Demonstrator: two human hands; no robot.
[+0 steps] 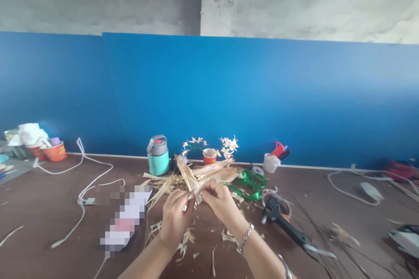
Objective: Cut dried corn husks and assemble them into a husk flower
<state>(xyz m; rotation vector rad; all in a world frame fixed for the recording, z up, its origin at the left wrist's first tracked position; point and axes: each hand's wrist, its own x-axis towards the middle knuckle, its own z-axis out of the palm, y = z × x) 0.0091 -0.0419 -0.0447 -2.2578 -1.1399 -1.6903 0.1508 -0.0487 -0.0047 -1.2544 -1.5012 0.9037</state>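
Note:
My left hand [176, 216] and my right hand [218, 200] meet over the middle of the table. Both are closed, fingertips pinching a small pale piece of dried husk [197, 190] between them. Its exact shape is partly hidden by the fingers. Right behind them lies a pile of long dried husks [218, 172], straw-coloured and probably corn. Small husk scraps [188, 237] are scattered on the table below and around my wrists. Beyond the pile, pale husk-like flowers [230, 144] on green stems stand by a red paper cup [209, 157].
A hot glue gun [281, 220] lies right of my hands, near green ribbon [252, 183]. To the left are a teal flask [158, 159], a blurred-out phone-like object [126, 220] and a white cable [81, 192]. A white cup [271, 163] holds tools. A blue partition [209, 91] closes the back.

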